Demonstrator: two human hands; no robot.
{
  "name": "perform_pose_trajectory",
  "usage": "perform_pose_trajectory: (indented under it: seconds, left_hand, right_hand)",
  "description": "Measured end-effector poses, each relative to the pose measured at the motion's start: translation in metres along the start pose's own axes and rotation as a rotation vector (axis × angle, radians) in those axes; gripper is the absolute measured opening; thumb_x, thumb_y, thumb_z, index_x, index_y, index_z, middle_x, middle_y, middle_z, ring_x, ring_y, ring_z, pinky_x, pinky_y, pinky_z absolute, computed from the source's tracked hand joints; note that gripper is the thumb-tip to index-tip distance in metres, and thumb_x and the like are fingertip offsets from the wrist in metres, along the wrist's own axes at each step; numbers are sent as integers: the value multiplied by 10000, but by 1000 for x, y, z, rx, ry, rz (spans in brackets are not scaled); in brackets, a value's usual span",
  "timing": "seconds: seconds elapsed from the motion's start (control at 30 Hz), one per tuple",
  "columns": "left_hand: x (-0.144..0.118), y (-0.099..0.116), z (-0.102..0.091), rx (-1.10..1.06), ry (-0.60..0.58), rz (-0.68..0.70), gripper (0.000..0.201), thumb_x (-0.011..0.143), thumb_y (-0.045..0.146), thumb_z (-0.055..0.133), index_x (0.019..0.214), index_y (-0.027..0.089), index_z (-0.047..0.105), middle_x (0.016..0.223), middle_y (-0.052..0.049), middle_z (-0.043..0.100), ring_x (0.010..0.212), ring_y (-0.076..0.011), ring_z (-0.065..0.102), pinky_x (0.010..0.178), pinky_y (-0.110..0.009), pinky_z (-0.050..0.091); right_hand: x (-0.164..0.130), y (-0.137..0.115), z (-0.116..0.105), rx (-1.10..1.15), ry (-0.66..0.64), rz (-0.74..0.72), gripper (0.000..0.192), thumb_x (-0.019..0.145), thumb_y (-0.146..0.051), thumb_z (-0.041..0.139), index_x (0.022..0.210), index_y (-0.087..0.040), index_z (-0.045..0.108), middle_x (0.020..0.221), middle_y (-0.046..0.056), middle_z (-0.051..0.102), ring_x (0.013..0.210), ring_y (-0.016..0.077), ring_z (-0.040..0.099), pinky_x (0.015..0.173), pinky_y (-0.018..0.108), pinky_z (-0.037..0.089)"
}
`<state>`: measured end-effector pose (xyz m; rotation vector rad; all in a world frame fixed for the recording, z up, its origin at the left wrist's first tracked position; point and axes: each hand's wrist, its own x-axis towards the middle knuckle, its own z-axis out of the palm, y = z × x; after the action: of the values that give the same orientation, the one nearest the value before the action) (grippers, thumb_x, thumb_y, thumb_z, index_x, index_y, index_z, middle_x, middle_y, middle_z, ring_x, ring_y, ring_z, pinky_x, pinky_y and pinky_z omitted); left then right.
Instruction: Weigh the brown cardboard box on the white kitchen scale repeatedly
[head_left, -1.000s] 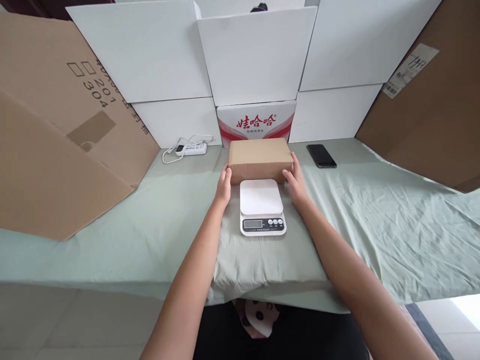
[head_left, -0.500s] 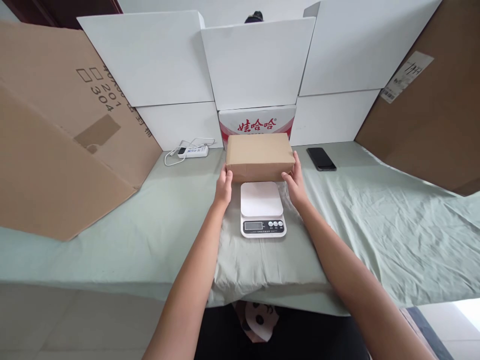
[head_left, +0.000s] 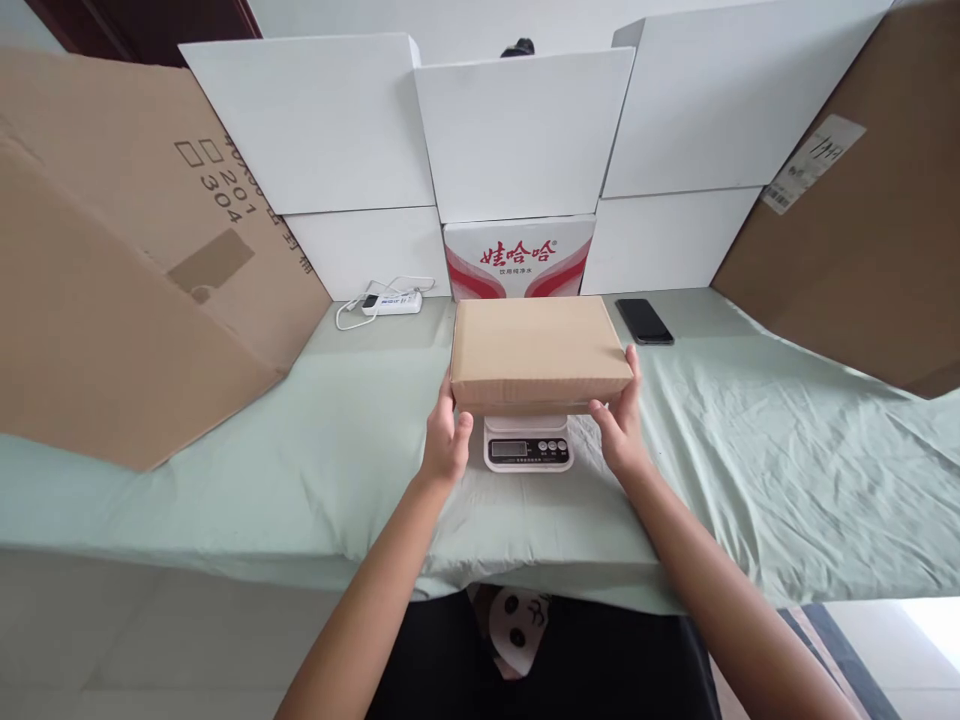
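My left hand and right hand clamp the ends of the cardboard box, level over the kitchen scale on the green cloth. Phone lies behind.

One brown box, one scale, one phone, one power strip, two hands

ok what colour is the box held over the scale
Plain brown cardboard box, held by the left hand and right hand; head view.
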<state>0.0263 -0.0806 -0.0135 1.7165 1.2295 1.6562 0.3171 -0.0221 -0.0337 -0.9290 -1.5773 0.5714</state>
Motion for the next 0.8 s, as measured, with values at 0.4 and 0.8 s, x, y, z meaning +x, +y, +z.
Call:
perform_pose_trajectory:
  seconds: [0.4,0.8]
  left_hand:
    - [-1,-14,-7,54,40,-98,953,1025,898,444,1702,233,540,1708,-209,640,1627,-417,581,1289,-554,518]
    - [10,-38,-28,6,436,-188,958,1025,919,415,1698,251,554,1846,-193,477,1767,-364,386,1401,-522,401]
  right_hand:
    - [2,-4,5,7,34,55,965,944,-716,682,1765,-334,350,1652,161,532,1497,393,584,1218,631,542]
    - [34,11,-25,339,613,374,769,919,-549,547,1673,-446,434,1191,35,611,1094,250,726,918,437,611]
